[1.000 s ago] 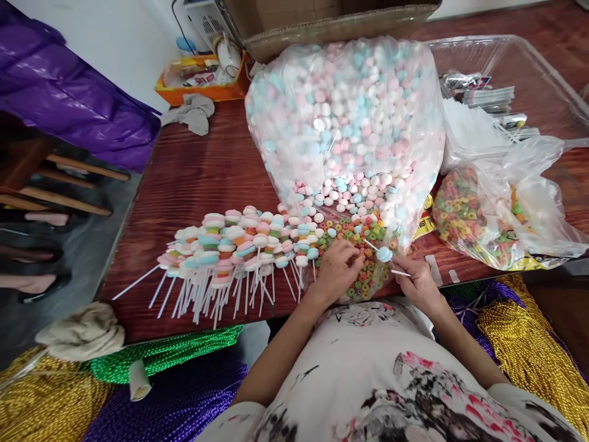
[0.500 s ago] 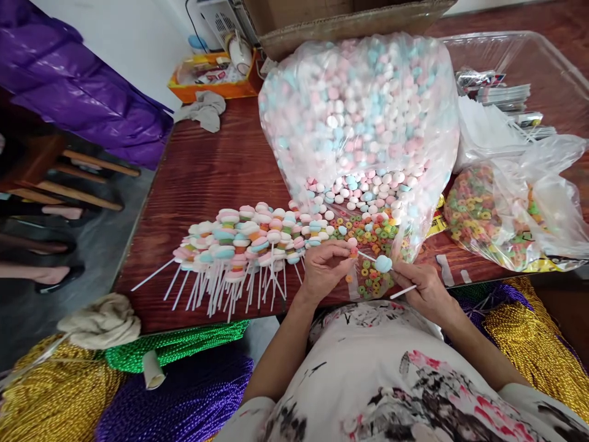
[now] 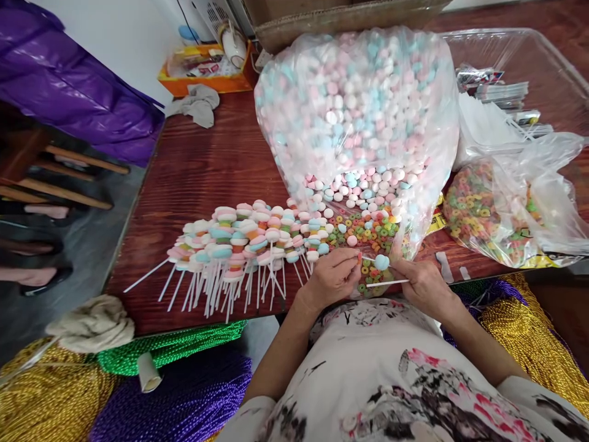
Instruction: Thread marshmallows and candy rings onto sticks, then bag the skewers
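Note:
My right hand [image 3: 422, 283] grips a white stick [image 3: 389, 282] that carries a pale blue marshmallow [image 3: 381, 262] near its tip. My left hand [image 3: 334, 275] pinches a small orange cereal ring at the stick's tip, just left of the marshmallow. Both hands hover at the table's near edge, over loose coloured cereal rings [image 3: 368, 230] and loose marshmallows [image 3: 356, 187] that spill from a big clear bag [image 3: 354, 104]. To the left lies a pile of finished candy sticks [image 3: 239, 242], white stems pointing toward me.
A second bag of cereal rings [image 3: 483, 212] sits at the right, with a clear tray of wrappers [image 3: 501, 92] behind it. A cardboard box [image 3: 340, 15], an orange tray [image 3: 207, 64] and a grey cloth [image 3: 196, 101] are at the back. Gold, green and purple bead strands [image 3: 165, 350] lie below the table edge.
My left hand picked a ring from the pile and brought it to the stick's tip. The right hand turned the stick from slanted to nearly level.

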Tool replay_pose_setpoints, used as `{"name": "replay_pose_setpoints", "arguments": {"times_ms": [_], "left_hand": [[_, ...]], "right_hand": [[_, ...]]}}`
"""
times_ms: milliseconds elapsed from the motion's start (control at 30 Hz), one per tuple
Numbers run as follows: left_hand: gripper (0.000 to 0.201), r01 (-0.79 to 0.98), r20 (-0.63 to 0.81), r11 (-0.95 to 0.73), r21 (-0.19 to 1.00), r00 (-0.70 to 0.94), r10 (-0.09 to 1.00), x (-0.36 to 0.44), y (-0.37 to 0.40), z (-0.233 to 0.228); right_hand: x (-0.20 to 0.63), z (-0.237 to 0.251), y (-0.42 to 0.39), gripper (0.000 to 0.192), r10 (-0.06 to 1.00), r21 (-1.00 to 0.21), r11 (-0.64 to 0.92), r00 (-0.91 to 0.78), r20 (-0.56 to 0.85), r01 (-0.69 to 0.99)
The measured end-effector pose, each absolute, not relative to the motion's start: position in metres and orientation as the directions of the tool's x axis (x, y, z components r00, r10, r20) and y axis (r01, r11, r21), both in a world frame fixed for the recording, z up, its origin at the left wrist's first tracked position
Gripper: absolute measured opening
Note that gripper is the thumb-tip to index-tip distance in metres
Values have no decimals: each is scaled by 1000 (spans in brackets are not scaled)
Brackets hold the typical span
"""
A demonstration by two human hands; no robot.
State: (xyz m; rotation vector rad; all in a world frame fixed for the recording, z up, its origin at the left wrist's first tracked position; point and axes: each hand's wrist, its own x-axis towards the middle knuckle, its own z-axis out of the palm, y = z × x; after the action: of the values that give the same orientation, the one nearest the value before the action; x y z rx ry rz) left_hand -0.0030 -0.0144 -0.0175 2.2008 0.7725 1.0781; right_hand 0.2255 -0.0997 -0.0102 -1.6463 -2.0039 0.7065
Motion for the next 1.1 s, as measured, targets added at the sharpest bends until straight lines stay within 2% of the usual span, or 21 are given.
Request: {"name": "replay_pose_setpoints", "arguments": {"times_ms": [67, 133, 233, 300, 367, 467, 700, 900, 1033, 1100], "left_hand": [[7, 236, 475, -621, 748, 464, 748, -1, -17, -16], [7, 162, 426, -503, 849, 353, 833, 2, -21, -13], [22, -115, 161, -140, 983, 197, 967, 7, -22, -10], [29, -289, -50, 102, 952, 181, 982, 9, -21, -9], [32, -372, -159, 223, 901, 196, 968, 9, -17, -7], [34, -387, -163, 243, 889, 229, 960, 9, -14, -7], [33, -325, -154, 227, 918, 237, 959, 9, -14, -22], [29, -367, -184, 275, 889, 263, 947, 17, -16, -30], [32, -413, -228, 402, 817, 410, 883, 21, -12, -23], [27, -400, -241, 451, 798, 474, 847, 23, -10, -18]], "right_hand": [[221, -16, -99, 25, 983, -751, 126, -181, 9, 649], [215, -24, -99, 26, 990, -857, 94, -135, 28, 506], [209, -35, -101, 26, 996, -927, 92, -47, 81, 365], [210, -39, -102, 25, 990, -925, 137, -40, 132, 354], [212, -40, -102, 23, 980, -905, 200, -74, 186, 375], [215, -36, -100, 24, 967, -861, 251, -151, 204, 442], [219, -25, -95, 26, 965, -767, 244, -228, 131, 593], [206, -17, -96, 30, 987, -885, 150, -123, 106, 441], [198, -15, -94, 31, 973, -906, 210, -172, 156, 367], [199, -16, -93, 27, 967, -896, 247, -154, 203, 369]]}}
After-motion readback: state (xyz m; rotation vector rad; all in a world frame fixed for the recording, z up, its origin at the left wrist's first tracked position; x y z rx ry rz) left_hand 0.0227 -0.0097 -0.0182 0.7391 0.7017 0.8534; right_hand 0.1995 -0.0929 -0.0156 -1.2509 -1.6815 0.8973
